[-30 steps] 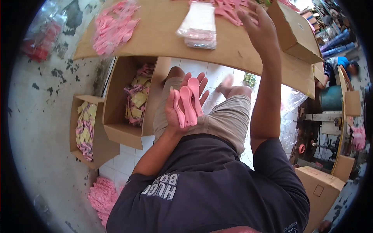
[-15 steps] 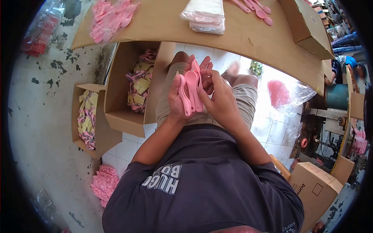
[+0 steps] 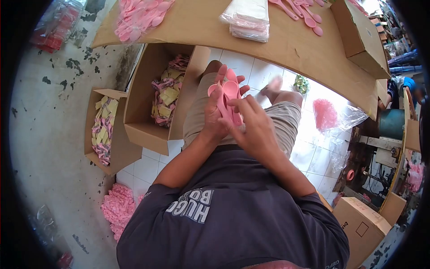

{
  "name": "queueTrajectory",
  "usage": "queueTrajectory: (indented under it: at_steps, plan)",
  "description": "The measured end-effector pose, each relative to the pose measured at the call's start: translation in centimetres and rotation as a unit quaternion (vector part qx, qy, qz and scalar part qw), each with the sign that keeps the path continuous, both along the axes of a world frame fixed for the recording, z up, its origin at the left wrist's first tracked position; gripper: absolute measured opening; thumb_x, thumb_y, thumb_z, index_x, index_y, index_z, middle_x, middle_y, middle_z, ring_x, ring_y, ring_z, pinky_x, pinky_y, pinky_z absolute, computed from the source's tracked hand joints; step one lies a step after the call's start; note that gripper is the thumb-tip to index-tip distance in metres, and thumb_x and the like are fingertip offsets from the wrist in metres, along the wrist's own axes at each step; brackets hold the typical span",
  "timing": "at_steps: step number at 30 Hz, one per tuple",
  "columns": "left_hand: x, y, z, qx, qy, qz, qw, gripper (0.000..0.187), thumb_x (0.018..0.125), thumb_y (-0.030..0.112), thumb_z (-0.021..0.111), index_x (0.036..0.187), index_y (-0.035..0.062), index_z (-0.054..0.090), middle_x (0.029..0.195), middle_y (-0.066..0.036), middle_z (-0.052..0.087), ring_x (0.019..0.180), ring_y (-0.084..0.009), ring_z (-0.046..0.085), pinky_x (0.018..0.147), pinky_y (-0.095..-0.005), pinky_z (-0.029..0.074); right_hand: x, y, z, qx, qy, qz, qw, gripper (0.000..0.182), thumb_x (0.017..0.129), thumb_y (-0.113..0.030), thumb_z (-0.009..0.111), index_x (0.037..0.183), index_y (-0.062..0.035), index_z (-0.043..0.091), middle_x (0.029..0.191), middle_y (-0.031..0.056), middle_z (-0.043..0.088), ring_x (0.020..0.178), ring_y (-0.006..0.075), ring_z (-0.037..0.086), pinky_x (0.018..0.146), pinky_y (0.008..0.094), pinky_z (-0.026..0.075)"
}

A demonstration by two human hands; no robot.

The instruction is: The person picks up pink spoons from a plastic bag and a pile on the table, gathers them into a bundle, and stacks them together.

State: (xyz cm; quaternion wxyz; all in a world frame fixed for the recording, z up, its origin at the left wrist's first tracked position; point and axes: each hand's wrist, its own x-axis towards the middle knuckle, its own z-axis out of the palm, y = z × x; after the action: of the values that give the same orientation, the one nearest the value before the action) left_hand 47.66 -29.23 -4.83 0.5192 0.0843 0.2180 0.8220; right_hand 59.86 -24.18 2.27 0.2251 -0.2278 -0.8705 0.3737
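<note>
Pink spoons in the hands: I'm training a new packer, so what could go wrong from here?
The pink spoons sit at differing angles in the left hand, so one might slip onto the tiled floor. The right hand's fingers, working close in, could nudge one loose. The plastic bags lie near the table's edge and might get brushed off.

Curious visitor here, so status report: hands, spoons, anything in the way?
Left hand cradling pink spoons. Right hand fingers at them. No visible obstruction.
</note>
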Motion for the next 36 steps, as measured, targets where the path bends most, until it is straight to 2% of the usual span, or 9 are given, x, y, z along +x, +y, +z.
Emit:
queueTrajectory:
  at_steps: [7, 9, 13, 16, 18, 24, 25, 29, 36]
  plan:
    - [0.0, 0.2, -0.8, -0.040, 0.023, -0.028, 0.999, 0.074, 0.097, 0.064, 0.062, 0.150, 0.0171, 0.038, 0.122, -0.008, 0.052, 0.099, -0.0140, 0.057, 0.087, -0.0296, 0.055, 0.2, 0.7, -1.3, -0.054, -0.023, 0.027, 0.998, 0.042, 0.092, -0.020, 0.075, 0.125, -0.0004, 0.058, 0.102, 0.0167, 0.063, 0.089, 0.0299, 0.067, 0.075, 0.0394, 0.053]
    - [0.2, 0.1, -0.6, -0.041, 0.047, -0.032, 0.997, 0.076, 0.096, 0.067, 0.059, 0.150, 0.0165, 0.039, 0.122, -0.007, 0.052, 0.102, -0.0133, 0.057, 0.089, -0.0290, 0.054, 0.4, 1.5, -1.6, -0.229, -0.017, 0.069, 0.971, 0.039, 0.093, -0.022, 0.074, 0.119, 0.0025, 0.057, 0.097, 0.0198, 0.067, 0.084, 0.0320, 0.069, 0.075, 0.0426, 0.054]
    - [0.1, 0.3, -0.5, -0.053, 0.093, -0.028, 0.994, 0.077, 0.099, 0.073, 0.046, 0.146, 0.0129, 0.044, 0.124, -0.006, 0.052, 0.109, -0.0118, 0.055, 0.095, -0.0275, 0.051, 0.7, 1.8, -2.6, -0.320, 0.005, 0.056, 0.946, 0.036, 0.097, -0.023, 0.072, 0.115, 0.0041, 0.057, 0.090, 0.0186, 0.069, 0.077, 0.0244, 0.066, 0.071, 0.0392, 0.052]
    - [0.3, 0.9, -0.7, -0.064, 0.140, 0.007, 0.988, 0.070, 0.105, 0.067, 0.036, 0.145, 0.0105, 0.045, 0.126, -0.006, 0.053, 0.111, -0.0112, 0.054, 0.097, -0.0270, 0.050, 0.8, 2.1, -4.0, -0.309, -0.036, 0.053, 0.949, 0.032, 0.102, -0.024, 0.066, 0.114, 0.0040, 0.057, 0.088, 0.0156, 0.067, 0.078, 0.0201, 0.064, 0.070, 0.0368, 0.051]
    - [0.3, 1.0, -1.1, -0.070, 0.140, 0.016, 0.988, 0.065, 0.108, 0.063, 0.035, 0.145, 0.0103, 0.046, 0.126, -0.006, 0.054, 0.111, -0.0115, 0.055, 0.097, -0.0283, 0.050, 0.7, 2.3, -4.4, -0.372, 0.011, 0.083, 0.924, 0.025, 0.109, -0.022, 0.056, 0.121, 0.0005, 0.057, 0.097, 0.0031, 0.065, 0.084, 0.0070, 0.059, 0.073, 0.0243, 0.049]
    - [-0.2, 0.3, -1.6, -0.020, 0.077, -0.027, 0.996, 0.057, 0.111, 0.054, 0.034, 0.146, 0.0105, 0.046, 0.127, -0.008, 0.058, 0.107, -0.0144, 0.059, 0.091, -0.0324, 0.053, 1.0, 3.6, -3.3, -0.576, 0.105, 0.097, 0.805, 0.023, 0.112, -0.021, 0.049, 0.123, -0.0023, 0.056, 0.092, 0.0002, 0.060, 0.077, 0.0062, 0.056, 0.070, 0.0226, 0.047]
    - [-0.2, 0.3, -1.3, -0.009, 0.062, -0.034, 0.997, 0.057, 0.111, 0.054, 0.034, 0.146, 0.0105, 0.046, 0.128, -0.009, 0.058, 0.106, -0.0155, 0.060, 0.088, -0.0327, 0.054, 1.1, 3.5, -3.4, -0.581, 0.133, 0.064, 0.800, 0.026, 0.110, -0.023, 0.055, 0.125, -0.0015, 0.057, 0.093, -0.0002, 0.060, 0.079, 0.0055, 0.057, 0.071, 0.0212, 0.047]
    - [-0.1, 1.0, -1.0, -0.061, 0.086, 0.005, 0.994, 0.057, 0.112, 0.053, 0.031, 0.148, 0.0100, 0.045, 0.130, -0.011, 0.058, 0.106, -0.0168, 0.060, 0.086, -0.0319, 0.054, 1.4, 3.5, -3.6, -0.391, 0.159, -0.035, 0.906, 0.034, 0.102, -0.027, 0.070, 0.123, -0.0012, 0.064, 0.094, -0.0031, 0.064, 0.073, 0.0053, 0.055, 0.064, 0.0235, 0.045]
    - [0.5, 1.4, -1.0, -0.048, 0.085, -0.001, 0.995, 0.064, 0.110, 0.057, 0.032, 0.152, 0.0093, 0.040, 0.141, -0.014, 0.050, 0.128, -0.0237, 0.053, 0.110, -0.0405, 0.047, 0.6, 2.7, -3.8, -0.189, 0.034, -0.126, 0.973, 0.043, 0.090, -0.035, 0.081, 0.112, -0.0009, 0.067, 0.072, 0.0041, 0.065, 0.061, 0.0146, 0.057, 0.058, 0.0335, 0.045]
